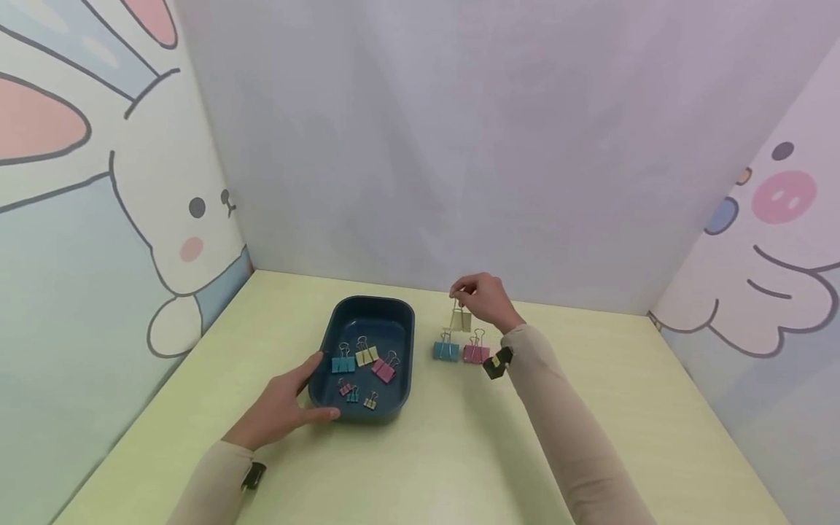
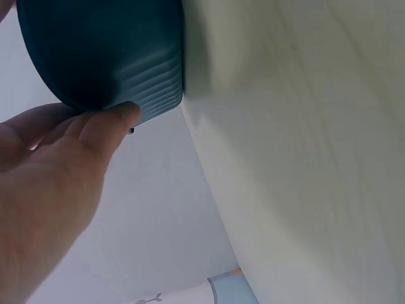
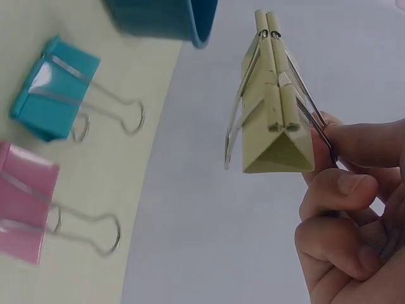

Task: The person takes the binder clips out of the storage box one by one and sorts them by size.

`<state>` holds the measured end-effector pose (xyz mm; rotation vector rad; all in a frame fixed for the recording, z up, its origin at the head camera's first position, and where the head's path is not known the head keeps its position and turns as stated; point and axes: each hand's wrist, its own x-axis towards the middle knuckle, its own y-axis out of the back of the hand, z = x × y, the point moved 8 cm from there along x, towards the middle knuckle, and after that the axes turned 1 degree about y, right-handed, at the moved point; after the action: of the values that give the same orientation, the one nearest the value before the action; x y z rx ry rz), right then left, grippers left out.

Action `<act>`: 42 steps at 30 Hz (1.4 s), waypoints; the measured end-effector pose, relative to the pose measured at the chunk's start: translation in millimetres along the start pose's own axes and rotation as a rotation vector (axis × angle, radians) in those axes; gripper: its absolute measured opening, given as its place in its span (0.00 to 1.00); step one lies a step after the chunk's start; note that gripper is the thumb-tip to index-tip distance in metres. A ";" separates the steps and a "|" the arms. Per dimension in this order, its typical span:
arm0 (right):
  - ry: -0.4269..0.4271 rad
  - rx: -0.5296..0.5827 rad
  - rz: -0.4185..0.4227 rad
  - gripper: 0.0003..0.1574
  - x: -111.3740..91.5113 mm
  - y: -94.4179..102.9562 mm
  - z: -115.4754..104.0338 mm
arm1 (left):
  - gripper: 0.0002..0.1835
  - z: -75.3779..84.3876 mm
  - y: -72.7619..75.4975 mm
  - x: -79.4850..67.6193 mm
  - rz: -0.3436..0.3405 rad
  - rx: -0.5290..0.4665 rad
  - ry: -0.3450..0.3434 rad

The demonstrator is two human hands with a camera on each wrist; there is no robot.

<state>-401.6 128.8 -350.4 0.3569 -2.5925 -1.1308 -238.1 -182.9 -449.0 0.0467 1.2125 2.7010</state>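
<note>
My right hand pinches a large pale-yellow binder clip by one of its wire handles. In the right wrist view the clip hangs in front of the pale wall. Below it in the head view stand a large blue binder clip and a large pink binder clip, side by side on the table. My left hand grips the near left side of a dark blue tray, fingers at its rim. Inside lie large blue, yellow and pink clips, with small ones nearer me.
The pale-yellow table meets a plain grey-white wall just behind the tray and clips. Side panels with a cartoon rabbit and a cartoon pig bound it left and right.
</note>
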 end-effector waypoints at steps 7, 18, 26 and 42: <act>-0.042 -0.030 0.015 0.12 -11.6 16.3 29.3 | 0.60 2.8 -0.5 -0.5 0.001 -0.008 -0.004; -0.089 -0.075 0.047 0.12 -30.1 34.4 70.5 | 0.60 4.8 -1.1 -0.3 0.003 -0.008 -0.001; -0.122 -0.104 0.064 0.12 -43.3 38.1 100.2 | 0.60 5.0 -2.1 -0.2 0.003 -0.010 0.006; -0.140 -0.157 0.028 0.11 -57.4 25.2 126.3 | 0.60 6.5 -2.2 -1.4 0.005 0.005 -0.004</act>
<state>-396.3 249.4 -423.2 0.2122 -2.5945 -1.3850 -235.7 -176.9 -446.3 0.0564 1.2197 2.7013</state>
